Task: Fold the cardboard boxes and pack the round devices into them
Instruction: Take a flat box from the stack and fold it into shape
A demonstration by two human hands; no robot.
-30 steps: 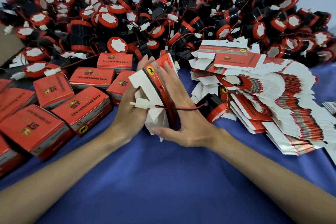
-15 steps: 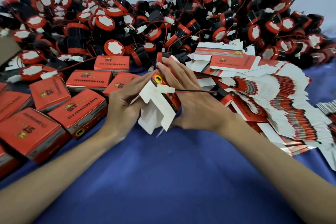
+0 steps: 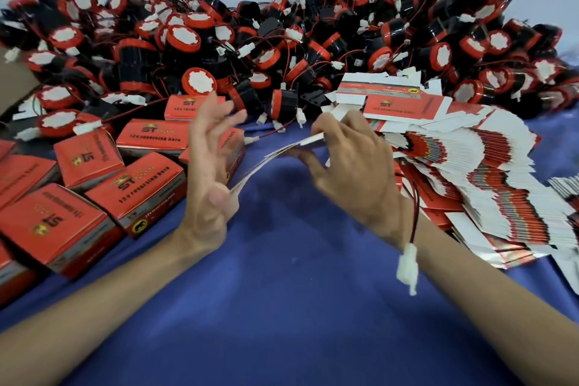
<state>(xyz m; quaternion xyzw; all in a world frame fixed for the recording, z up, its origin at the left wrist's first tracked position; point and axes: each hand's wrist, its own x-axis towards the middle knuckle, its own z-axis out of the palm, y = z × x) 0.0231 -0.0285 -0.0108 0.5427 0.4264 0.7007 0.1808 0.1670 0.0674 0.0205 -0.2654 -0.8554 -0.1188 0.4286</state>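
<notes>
A flat cardboard box blank (image 3: 279, 163), seen edge-on and bowed, spans the gap between my hands above the blue cloth. My right hand (image 3: 354, 172) pinches its far end between fingers and thumb. My left hand (image 3: 210, 172) has its fingers spread and upright, with the thumb touching the blank's near end. A red-black wire with a white connector (image 3: 407, 269) hangs under my right wrist; its round device is hidden behind that hand. Round black-and-red devices (image 3: 282, 50) lie heaped across the back.
Several folded red boxes (image 3: 138, 188) lie at the left. A fanned stack of flat box blanks (image 3: 488, 178) fills the right, just beyond my right hand. Blue cloth (image 3: 282, 307) covers the table between my forearms. A brown carton edge (image 3: 12, 88) shows at far left.
My hands have moved apart; the half-formed box held between them has given way to a flat bowed blank. The white connector has dropped from in front of the hands to under my right wrist.
</notes>
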